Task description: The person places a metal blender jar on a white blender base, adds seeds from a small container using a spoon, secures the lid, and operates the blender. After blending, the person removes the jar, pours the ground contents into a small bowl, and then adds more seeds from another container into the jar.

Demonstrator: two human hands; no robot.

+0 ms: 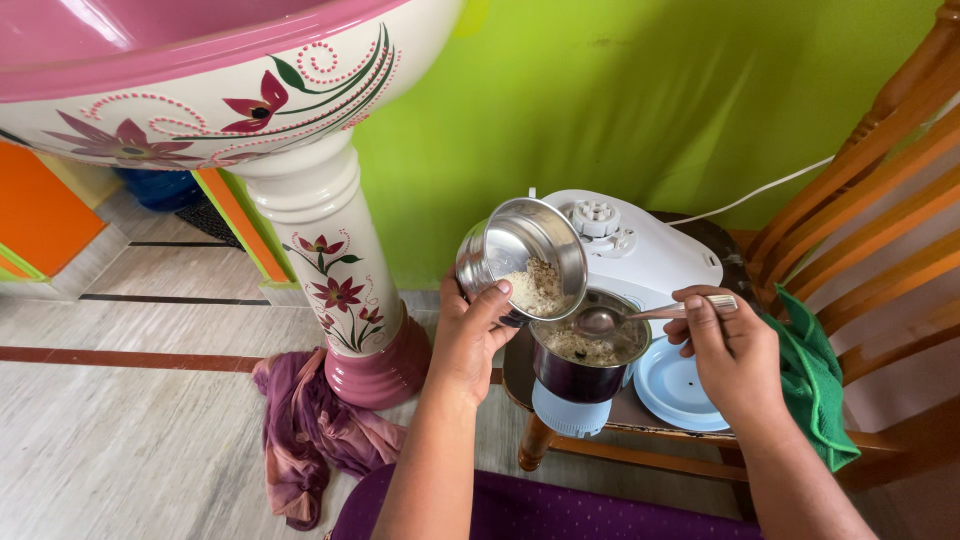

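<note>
Tilting a steel bowl (527, 258) over the grinder jar (588, 362), left hand (470, 335) clamped on its rim, mouth facing right and down. Crumbly pale mix clinging inside, directly above the jar. Right hand (728, 350) pinched on a spoon (640, 315), handle running right, scoop touching the jar's mouth. Blue lid (680, 388) just beside; green cloth (815, 385) further right; white mixer base (640, 245) behind.

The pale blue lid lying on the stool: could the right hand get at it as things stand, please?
Probably yes. The pale blue lid lies uncovered just below the right hand, with nothing between them. However, that hand is holding a spoon over the grinder jar, so it isn't free.
</note>
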